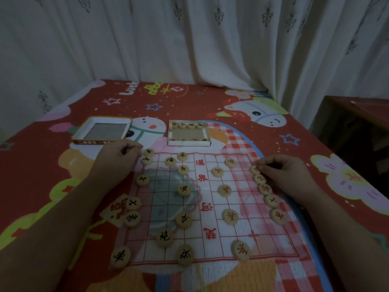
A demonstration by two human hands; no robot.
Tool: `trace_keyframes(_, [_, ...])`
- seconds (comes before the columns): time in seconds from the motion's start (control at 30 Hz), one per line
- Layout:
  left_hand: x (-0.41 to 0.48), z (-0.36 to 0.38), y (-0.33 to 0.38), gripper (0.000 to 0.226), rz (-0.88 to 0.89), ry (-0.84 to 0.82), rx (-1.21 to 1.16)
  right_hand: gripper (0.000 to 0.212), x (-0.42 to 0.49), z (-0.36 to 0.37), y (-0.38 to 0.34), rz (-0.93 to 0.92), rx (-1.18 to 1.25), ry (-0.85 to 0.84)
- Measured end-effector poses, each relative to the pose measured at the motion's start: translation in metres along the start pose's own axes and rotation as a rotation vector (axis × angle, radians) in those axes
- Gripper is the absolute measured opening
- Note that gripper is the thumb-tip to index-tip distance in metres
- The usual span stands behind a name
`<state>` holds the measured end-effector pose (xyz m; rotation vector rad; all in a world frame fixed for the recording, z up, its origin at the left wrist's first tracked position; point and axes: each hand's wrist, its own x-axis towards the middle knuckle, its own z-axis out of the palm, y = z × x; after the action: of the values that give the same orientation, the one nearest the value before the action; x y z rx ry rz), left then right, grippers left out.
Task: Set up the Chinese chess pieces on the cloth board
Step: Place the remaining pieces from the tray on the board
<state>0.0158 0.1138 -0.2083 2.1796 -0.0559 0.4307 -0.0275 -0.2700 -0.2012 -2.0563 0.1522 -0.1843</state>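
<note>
The cloth board (pixel 223 247), white with a red grid, lies on the tablecloth (pixel 294 148) and carries round pale discs: black-marked pieces (pixel 184 189) on its left half, red-marked pieces (pixel 224 190) on its right. More lie in the box tray (pixel 189 142) beyond its far edge. The left hand (pixel 117 159) sits curled at the far-left corner, grip indeterminable, while the right hand (pixel 284 171) pinches the end piece (pixel 254 170), farthest in the right-edge column.

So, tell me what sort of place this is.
Probably a bedroom at home: the cloth board lies on a red cartoon-print sheet, pale patterned curtains hang close behind, and dark wooden furniture stands at the right.
</note>
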Motion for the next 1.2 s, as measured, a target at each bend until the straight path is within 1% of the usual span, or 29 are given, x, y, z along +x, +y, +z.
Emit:
trace_keyframes(0.07, [0.0, 0.0, 0.0, 0.016, 0.001, 0.004, 0.008, 0.012, 0.0, 0.0, -0.001, 0.008, -0.014, -0.01])
trace_keyframes(0.13, [0.0, -0.001, -0.001, 0.015, -0.004, 0.007, 0.005, 0.011, 0.0, 0.0, -0.003, 0.021, 0.032, 0.001])
trace_keyframes(0.2, [0.001, -0.001, -0.003, 0.016, 0.003, 0.014, 0.012, 0.01, 0.003, 0.0, -0.007, 0.013, 0.064, 0.071])
trace_keyframes(0.27, [0.003, 0.001, -0.004, 0.016, 0.012, 0.02, 0.043, 0.009, 0.012, 0.005, -0.016, -0.052, 0.013, 0.145])
trace_keyframes(0.33, [0.004, 0.002, -0.005, 0.017, 0.021, 0.019, 0.067, 0.012, 0.023, 0.017, -0.031, -0.114, -0.029, 0.154])
trace_keyframes(0.4, [0.004, 0.002, -0.005, 0.017, 0.015, 0.007, 0.077, 0.013, 0.038, 0.038, -0.048, -0.153, -0.019, 0.088])
trace_keyframes(0.43, [0.004, 0.001, -0.006, 0.018, 0.012, 0.002, 0.082, 0.011, 0.046, 0.05, -0.057, -0.16, -0.024, 0.048])
trace_keyframes(0.5, [0.004, 0.001, -0.007, 0.018, 0.005, 0.001, 0.084, 0.01, 0.064, 0.075, -0.073, -0.218, -0.112, -0.01])
trace_keyframes(0.6, [0.005, 0.002, -0.007, 0.018, -0.013, 0.001, 0.06, 0.022, 0.096, 0.114, -0.092, -0.297, -0.27, -0.121])
trace_keyframes(0.73, [0.007, 0.002, -0.009, 0.018, -0.021, 0.004, 0.046, 0.041, 0.121, 0.16, -0.116, -0.39, -0.376, -0.286])
trace_keyframes(0.83, [0.008, 0.003, -0.009, 0.017, -0.033, 0.009, 0.038, 0.041, 0.129, 0.178, -0.12, -0.435, -0.508, -0.348])
trace_keyframes(0.9, [0.01, 0.004, -0.009, 0.017, -0.042, 0.008, 0.03, 0.042, 0.13, 0.18, -0.117, -0.429, -0.573, -0.359])
trace_keyframes(0.97, [0.01, 0.005, -0.01, 0.017, -0.054, 0.011, 0.023, 0.04, 0.13, 0.175, -0.113, -0.401, -0.571, -0.348])
trace_keyframes(1.07, [0.011, 0.006, -0.01, 0.017, -0.059, 0.018, 0.02, 0.035, 0.13, 0.161, -0.105, -0.357, -0.547, -0.268])
trace_keyframes(1.2, [0.011, 0.005, -0.007, 0.017, -0.058, 0.023, 0.035, 0.039, 0.133, 0.15, -0.097, -0.239, -0.431, -0.159])
